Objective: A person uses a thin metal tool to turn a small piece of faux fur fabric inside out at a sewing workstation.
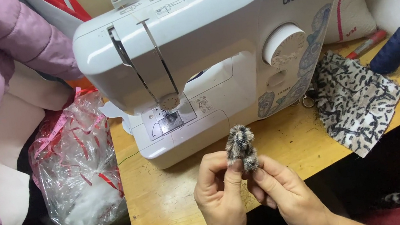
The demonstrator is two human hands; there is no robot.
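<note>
Furry black-and-white fabric piece (pixel 240 146) sits pinched between my left hand (pixel 222 200) and right hand (pixel 285 192) just in front of the white sewing machine (pixel 211 46), and I'd say keep fingertips firm so the small bundle stays tight.

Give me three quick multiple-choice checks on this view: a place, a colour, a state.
1. Where does the thread spool lie?
A. right of the sewing machine
B. inside the plastic bag
C. on the machine's top

2. What colour is its thread?
A. red
B. dark blue
C. yellow

3. How is the furry piece held?
A. lying loose on the table
B. by the left hand alone
C. by both the left and right hand

Answers: 1 A, it rests at the table's right end; 2 B, the winding is navy; 3 C, fingers of both hands pinch it.
</note>
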